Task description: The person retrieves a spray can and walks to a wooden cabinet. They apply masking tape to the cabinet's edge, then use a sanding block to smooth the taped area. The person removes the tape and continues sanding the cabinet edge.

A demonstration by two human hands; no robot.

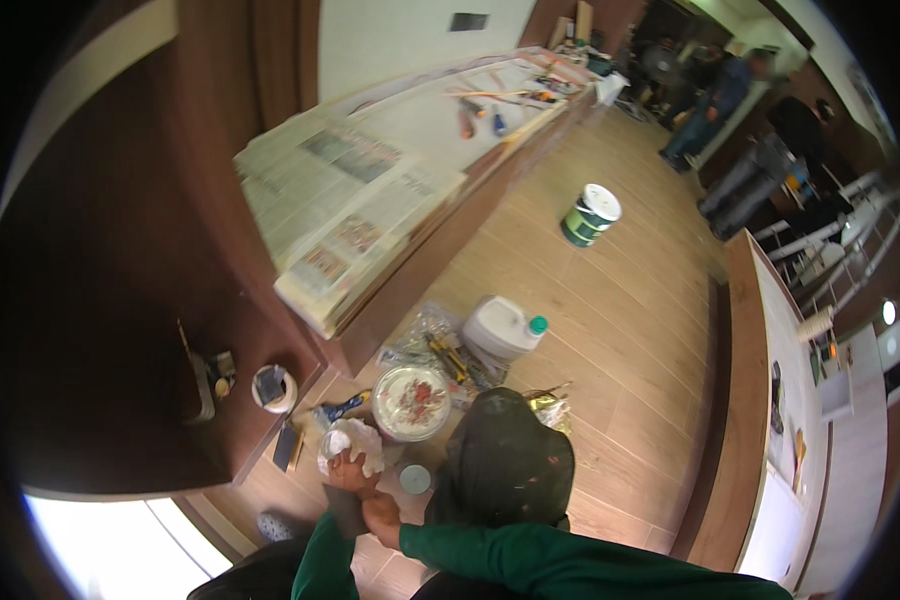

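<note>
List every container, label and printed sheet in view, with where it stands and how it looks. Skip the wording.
White jug: on the wooden floor, squat, green cap.
Paint bucket: farther out on the floor, round, green label, white lid.
Round tin: floor ahead of the hands, floral red-and-white top.
Newspapers: spread over the long counter, colour-printed pages.
Left hand: on a white cloth.
Right hand: beside the left.

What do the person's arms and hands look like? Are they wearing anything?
Both arms wear long dark green sleeves that reach down to the wrists. The left hand and the right hand are bare, with no gloves. No watch, ring or bracelet can be made out, and the sleeves look plain, without stripes or patterns.
</note>
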